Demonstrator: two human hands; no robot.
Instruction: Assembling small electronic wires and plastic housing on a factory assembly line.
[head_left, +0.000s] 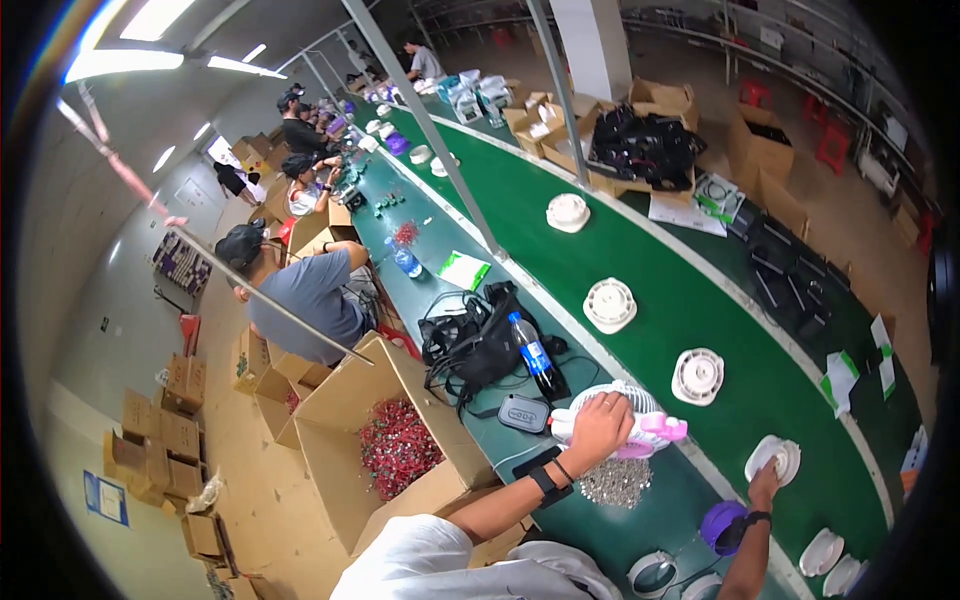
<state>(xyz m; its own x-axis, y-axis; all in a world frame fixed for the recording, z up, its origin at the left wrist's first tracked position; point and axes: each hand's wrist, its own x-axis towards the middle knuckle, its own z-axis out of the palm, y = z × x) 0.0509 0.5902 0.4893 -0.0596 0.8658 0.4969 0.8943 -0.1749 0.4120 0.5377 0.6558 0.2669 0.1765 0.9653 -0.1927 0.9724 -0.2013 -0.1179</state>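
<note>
My left hand (600, 428) is closed over a small white fan (640, 402) with a slatted grille and pink parts, on the green workbench. Just below the fan lies a pile of small silvery metal parts (617, 484). On the right, my right hand (764, 484) reaches onto the green conveyor belt, its fingers closed on the near edge of a white round housing (786, 462). A purple round part (722, 527) sits beside my right wrist. White rings (653, 575) rest at the bench's near end.
More white housings (697, 376) are spaced along the belt. Left of the fan are a dark drink bottle (538, 360), a grey case (523, 413) and a black bag (480, 345). A carton of red wired parts (400, 450) stands beside the bench. A co-worker (305, 290) sits further along.
</note>
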